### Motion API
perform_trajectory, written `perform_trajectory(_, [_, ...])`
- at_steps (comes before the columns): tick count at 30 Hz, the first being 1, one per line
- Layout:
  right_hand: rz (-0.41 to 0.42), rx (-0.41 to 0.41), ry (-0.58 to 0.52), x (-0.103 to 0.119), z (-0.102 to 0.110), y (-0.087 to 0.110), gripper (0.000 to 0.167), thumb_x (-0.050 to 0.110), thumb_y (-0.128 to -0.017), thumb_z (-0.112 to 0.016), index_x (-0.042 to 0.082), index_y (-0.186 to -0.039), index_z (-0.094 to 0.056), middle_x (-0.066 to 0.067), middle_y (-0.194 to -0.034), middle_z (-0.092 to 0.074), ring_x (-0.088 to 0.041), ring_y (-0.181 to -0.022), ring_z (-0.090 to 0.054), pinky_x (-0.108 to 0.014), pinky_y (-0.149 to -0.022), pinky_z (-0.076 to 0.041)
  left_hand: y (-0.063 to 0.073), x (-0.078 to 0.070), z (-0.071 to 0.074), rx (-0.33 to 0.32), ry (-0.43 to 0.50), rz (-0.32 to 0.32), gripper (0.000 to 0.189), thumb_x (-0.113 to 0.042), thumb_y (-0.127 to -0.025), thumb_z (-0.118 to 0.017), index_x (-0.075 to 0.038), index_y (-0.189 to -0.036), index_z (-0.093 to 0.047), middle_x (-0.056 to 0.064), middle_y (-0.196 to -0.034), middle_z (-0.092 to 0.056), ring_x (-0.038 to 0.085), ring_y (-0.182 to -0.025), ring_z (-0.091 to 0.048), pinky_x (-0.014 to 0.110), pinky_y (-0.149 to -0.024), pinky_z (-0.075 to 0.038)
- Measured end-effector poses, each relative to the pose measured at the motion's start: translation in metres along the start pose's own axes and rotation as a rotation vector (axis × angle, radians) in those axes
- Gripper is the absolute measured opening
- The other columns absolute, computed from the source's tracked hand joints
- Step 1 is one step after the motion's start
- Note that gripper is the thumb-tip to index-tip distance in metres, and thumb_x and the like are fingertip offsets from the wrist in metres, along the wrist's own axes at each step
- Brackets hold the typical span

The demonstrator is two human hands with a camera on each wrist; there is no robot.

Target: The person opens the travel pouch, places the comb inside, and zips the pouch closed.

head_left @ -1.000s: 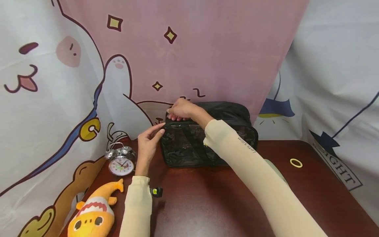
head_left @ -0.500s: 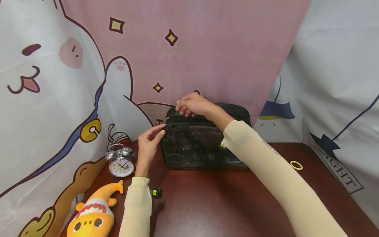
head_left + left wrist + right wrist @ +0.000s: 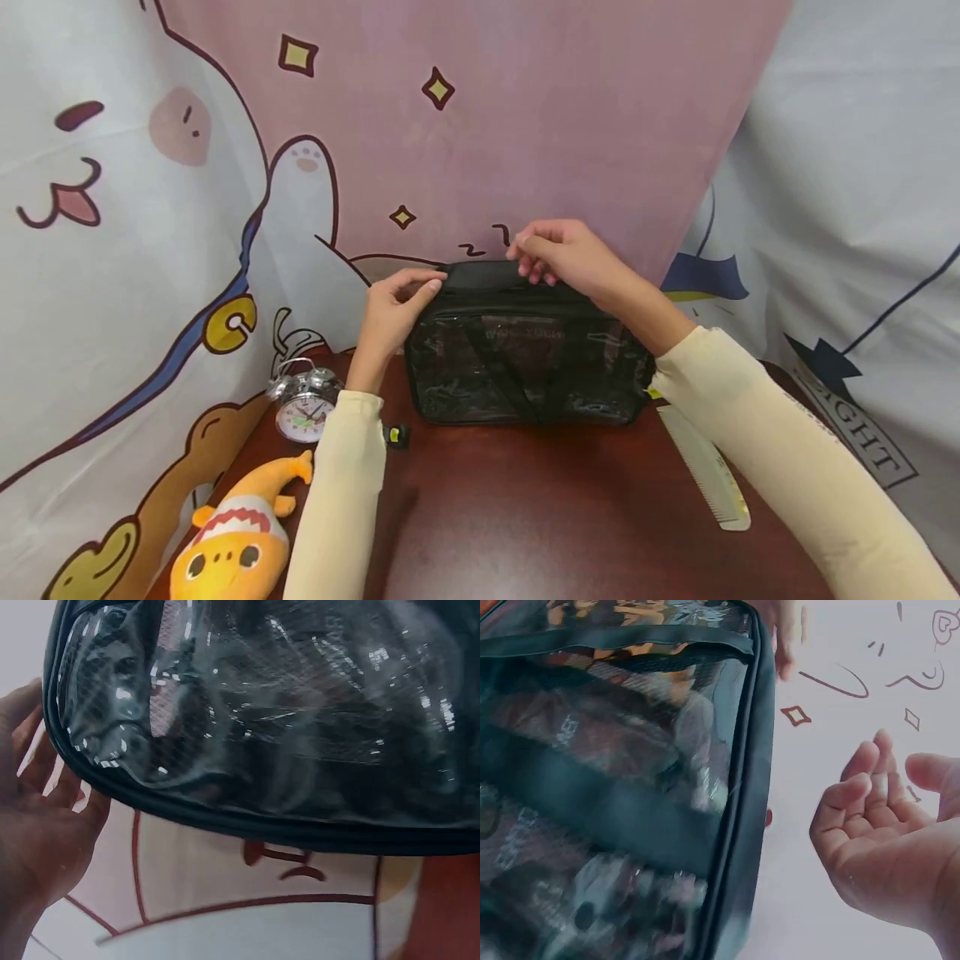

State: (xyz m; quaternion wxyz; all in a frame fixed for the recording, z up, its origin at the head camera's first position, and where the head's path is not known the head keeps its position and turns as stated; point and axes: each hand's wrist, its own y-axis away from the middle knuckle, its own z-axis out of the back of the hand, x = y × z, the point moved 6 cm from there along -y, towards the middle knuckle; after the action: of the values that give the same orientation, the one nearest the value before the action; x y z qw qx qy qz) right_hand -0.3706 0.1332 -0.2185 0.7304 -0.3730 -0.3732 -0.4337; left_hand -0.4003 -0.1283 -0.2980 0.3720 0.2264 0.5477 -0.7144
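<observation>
Standing upright toward the back of the dark red table (image 3: pixel 525 533), against the printed cloth (image 3: pixel 555 125), the black bag (image 3: pixel 525 358) with its see-through front is what the work centres on. The left hand (image 3: pixel 393 312) is at its upper left corner, thumb and forefinger brought nearly together in what looks like a light pinch on the edge; the other fingers, in the left wrist view, lie alongside the bag's rim. The right hand (image 3: pixel 570 254) is raised by the top, its fingers loosely bent, thumb apart from them, holding nothing and, in the right wrist view, clear of the bag. As to progress, the bag is in place and steadied at one corner, yet no wide gap shows along its top; whether the zip is fully closed cannot be told. The comb (image 3: pixel 705 467), alarm clock (image 3: pixel 303 412) and orange plush toy (image 3: pixel 232 550) lie or stand outside it, so any packing, if that is intended, seems undone; the contents behind the glare are unclear.
</observation>
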Motion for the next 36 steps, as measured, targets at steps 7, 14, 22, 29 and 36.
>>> perform_trajectory(7, [-0.006,-0.13,-0.031,-0.021,0.035,0.043,0.032,0.035,-0.112,-0.054,0.009,-0.106,-0.072,0.001,-0.084,-0.068,-0.018,-0.079,-0.063,-0.031,-0.067,-0.052,-0.029,-0.016,-0.027,0.237,-0.264,0.008,0.014,-0.033,-0.099,-0.077,-0.027,-0.108,-0.084,-0.003,-0.101,-0.08,0.016,-0.081,-0.063,0.033,-0.071,-0.05])
perform_trajectory(14, [-0.065,-0.175,0.026,-0.052,0.06,0.089,0.036,0.034,-0.113,-0.052,0.003,-0.112,-0.07,0.003,-0.083,-0.068,-0.017,-0.079,-0.064,-0.03,-0.067,-0.052,-0.037,-0.018,-0.035,0.41,-0.39,0.08,0.011,-0.029,-0.096,-0.08,-0.024,-0.105,-0.085,-0.002,-0.098,-0.082,0.015,-0.088,-0.073,0.038,-0.082,-0.059])
perform_trajectory(22, [-0.132,-0.159,0.087,-0.107,0.082,0.137,0.035,0.029,-0.114,-0.05,-0.001,-0.114,-0.066,0.006,-0.084,-0.068,-0.013,-0.076,-0.063,-0.028,-0.063,-0.051,-0.038,-0.016,-0.042,0.613,-0.479,0.221,0.049,-0.04,-0.092,-0.083,-0.021,-0.136,-0.071,0.005,-0.138,-0.072,0.023,-0.131,-0.066,0.047,-0.111,-0.053])
perform_trajectory(29, [-0.29,-0.105,0.34,-0.165,0.086,0.172,0.035,0.038,-0.111,-0.054,0.005,-0.115,-0.066,0.003,-0.09,-0.069,-0.01,-0.075,-0.062,-0.028,-0.062,-0.05,-0.036,-0.013,-0.046,0.67,-0.484,0.263,0.071,-0.048,-0.089,-0.084,-0.022,-0.15,-0.059,0.006,-0.156,-0.058,0.028,-0.148,-0.052,0.051,-0.121,-0.043])
perform_trajectory(36, [-0.46,-0.023,0.677,-0.225,0.09,0.199,0.051,0.05,-0.101,-0.068,0.0,-0.109,-0.065,-0.007,-0.089,-0.068,-0.019,-0.076,-0.06,-0.035,-0.063,-0.045,-0.036,-0.01,-0.047,0.682,-0.474,0.236,0.078,-0.048,-0.088,-0.085,-0.02,-0.154,-0.054,0.009,-0.159,-0.054,0.03,-0.151,-0.048,0.051,-0.123,-0.041])
